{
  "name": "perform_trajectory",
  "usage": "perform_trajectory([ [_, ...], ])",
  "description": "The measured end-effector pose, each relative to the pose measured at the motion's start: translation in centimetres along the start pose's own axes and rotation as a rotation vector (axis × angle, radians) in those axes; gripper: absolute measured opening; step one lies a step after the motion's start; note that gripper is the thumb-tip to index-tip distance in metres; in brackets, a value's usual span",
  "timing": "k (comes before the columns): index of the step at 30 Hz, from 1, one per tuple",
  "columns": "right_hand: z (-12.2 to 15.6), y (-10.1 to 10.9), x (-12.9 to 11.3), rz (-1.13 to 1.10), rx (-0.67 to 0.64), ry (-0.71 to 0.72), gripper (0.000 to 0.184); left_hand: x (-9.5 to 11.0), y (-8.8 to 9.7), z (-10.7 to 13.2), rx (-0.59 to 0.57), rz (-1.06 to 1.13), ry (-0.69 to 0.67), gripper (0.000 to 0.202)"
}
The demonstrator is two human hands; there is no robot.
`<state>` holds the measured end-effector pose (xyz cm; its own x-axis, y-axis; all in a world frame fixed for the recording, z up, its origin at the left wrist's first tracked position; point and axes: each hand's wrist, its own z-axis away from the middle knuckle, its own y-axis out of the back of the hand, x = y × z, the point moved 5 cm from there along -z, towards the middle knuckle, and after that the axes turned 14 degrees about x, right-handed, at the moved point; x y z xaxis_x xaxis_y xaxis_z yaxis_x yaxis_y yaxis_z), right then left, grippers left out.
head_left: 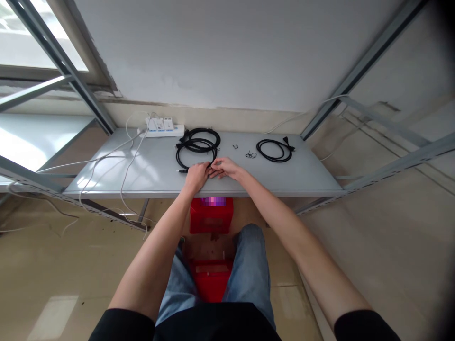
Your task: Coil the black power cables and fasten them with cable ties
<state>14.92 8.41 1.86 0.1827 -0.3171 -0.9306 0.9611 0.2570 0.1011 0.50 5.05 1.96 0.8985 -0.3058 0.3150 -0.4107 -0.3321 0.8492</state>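
Observation:
My left hand (198, 176) rests at the near side of a coiled black cable (177, 160), its fingers closed on the cable. A plug end sticks out to the left of that hand. Close beside it, my right hand (226, 168) has thumb and forefinger pinched together at the coil's near right edge. What lies between those fingertips is too small to make out. Behind, partly overlapped by this coil, is a second black cable coil (219, 137). A third coiled cable (275, 159) with its plugs lies farther right.
Small black ties (250, 155) and a thin black piece (235, 147) lie on the grey shelf (302, 177). A white power strip (159, 129) with plugged-in adapters stands at the back left, white cords trailing forward. Metal posts flank the shelf. Beneath is a red box (211, 220).

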Motion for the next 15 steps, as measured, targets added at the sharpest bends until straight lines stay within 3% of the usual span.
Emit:
perform_trajectory([
  [5, -0.7, -0.2, 0.4, 0.026, 0.015, 0.121, 0.018, 0.0, 0.0, 0.0, -0.009, -0.006, 0.015, 0.029],
  [10, -0.1, -0.7, 0.9, 0.037, 0.116, 0.351, 0.015, 0.1, 0.0, 0.0, -0.002, -0.008, 0.015, 0.031],
  [15, 0.8, -0.8, 1.3, 0.138, 0.223, 0.463, 0.011, 0.1, -0.1, 0.0, 0.011, -0.012, 0.010, 0.032],
])
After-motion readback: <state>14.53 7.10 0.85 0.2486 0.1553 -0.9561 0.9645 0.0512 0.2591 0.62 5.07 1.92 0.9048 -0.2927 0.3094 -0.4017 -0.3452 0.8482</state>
